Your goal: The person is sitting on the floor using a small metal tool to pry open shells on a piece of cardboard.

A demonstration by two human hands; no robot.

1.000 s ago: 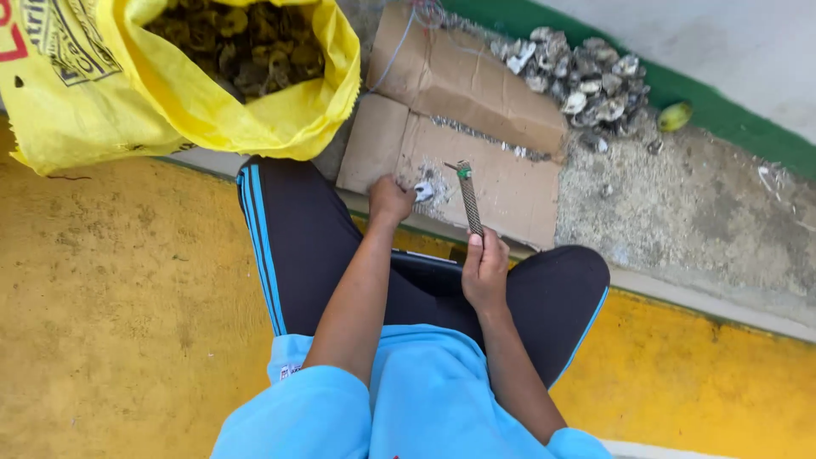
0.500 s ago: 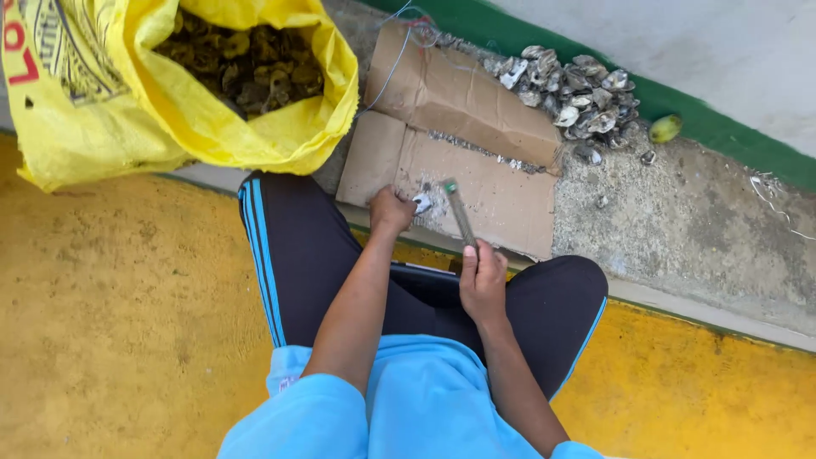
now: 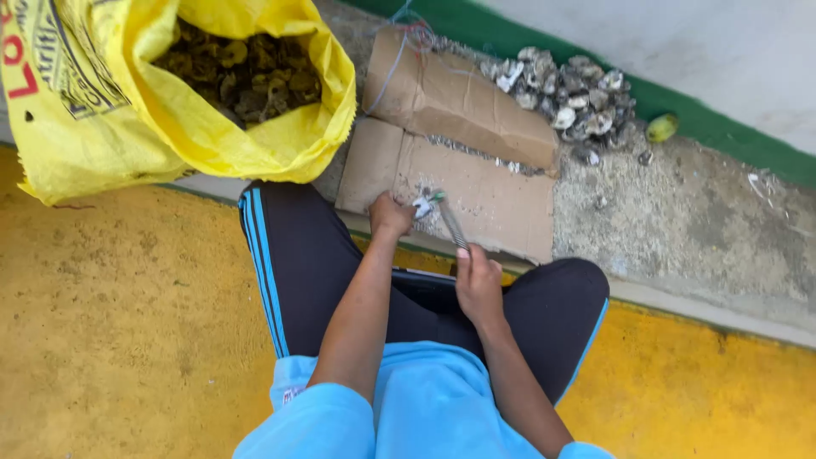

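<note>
My left hand (image 3: 391, 214) holds a small pale shell piece (image 3: 422, 205) down on a flattened cardboard sheet (image 3: 497, 200). In my right hand (image 3: 478, 282) is a ribbed metal rod (image 3: 452, 223), and its green-tipped end touches the shell piece. I sit cross-legged in dark trousers with blue stripes and a light blue top. The cardboard lies just beyond my knees.
An open yellow sack (image 3: 183, 93) full of dark shells stands at the upper left. A heap of grey-white shells (image 3: 565, 93) lies beyond the cardboard near a green-painted wall base. A small green object (image 3: 661, 128) lies to the right. The floor is yellow around me, rough concrete ahead.
The rod's tip has swung down and left onto the shell piece under my left hand. The view has shifted slightly; the sack and the shell heap stay put.
</note>
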